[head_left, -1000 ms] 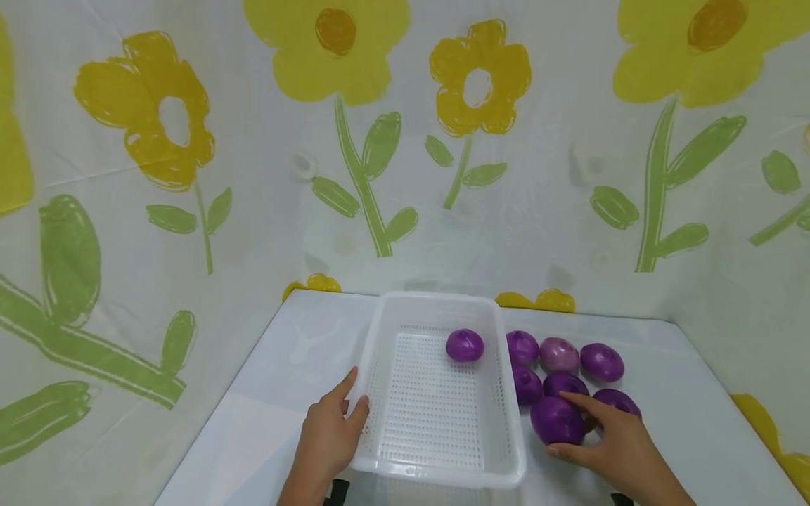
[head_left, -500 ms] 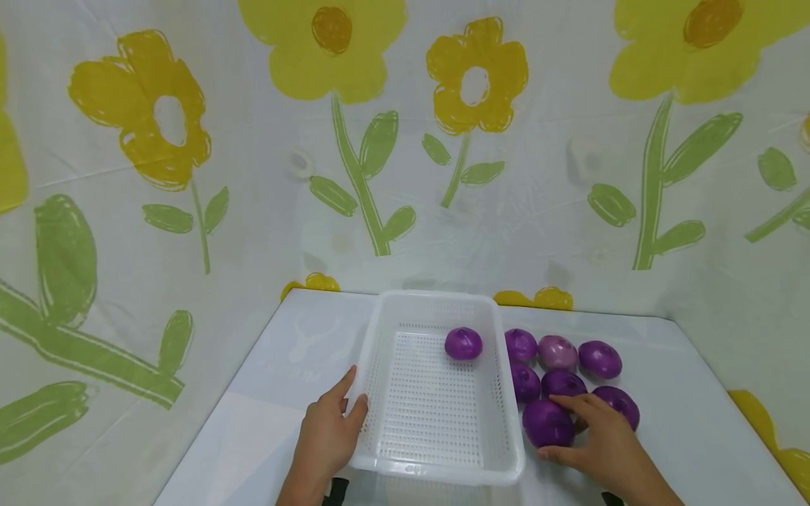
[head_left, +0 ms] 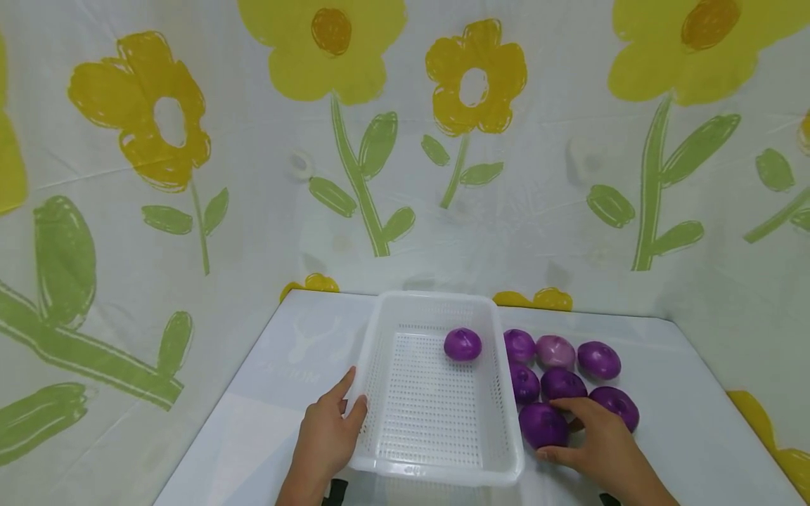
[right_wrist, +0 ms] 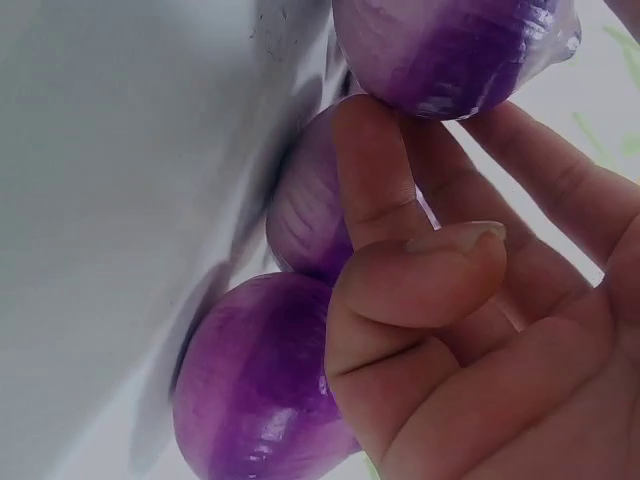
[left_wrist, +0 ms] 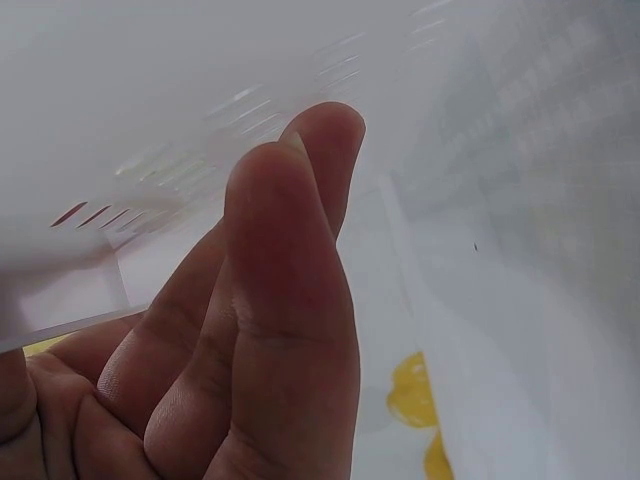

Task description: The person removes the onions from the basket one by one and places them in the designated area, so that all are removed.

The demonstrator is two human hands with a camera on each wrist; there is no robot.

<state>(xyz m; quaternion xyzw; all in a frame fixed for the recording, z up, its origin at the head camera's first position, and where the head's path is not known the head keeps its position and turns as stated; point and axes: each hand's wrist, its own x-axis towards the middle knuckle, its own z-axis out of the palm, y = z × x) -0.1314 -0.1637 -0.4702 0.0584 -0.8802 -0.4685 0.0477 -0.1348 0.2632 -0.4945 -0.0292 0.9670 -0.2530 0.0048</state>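
A white plastic basket (head_left: pixel 436 475) with a perforated floor holds one purple onion (head_left: pixel 463 345) near its far right corner. My left hand (head_left: pixel 328 430) is at the basket's left side, thumb and index fingertips right at the rim. In the left wrist view its fingers (left_wrist: pixel 290 300) lie along the slotted basket wall (left_wrist: pixel 130 70). My right hand (head_left: pixel 598 439) holds another purple onion (head_left: pixel 543 426) between thumb and fingers, low over the table beside the basket's right wall. The right wrist view shows this onion (right_wrist: pixel 450 50) at the fingertips, partly cut off by the frame.
Several more purple onions (head_left: pixel 598 360) are grouped on the white table (head_left: pixel 671 365) right of the basket, one of them paler (head_left: pixel 555 352). A flower-printed cloth (head_left: pixel 538 232) surrounds the table at the back and sides.
My right hand has moved a little left and lower with the onion, bringing it closer to the basket's right wall. The left hand and basket have stayed in place.
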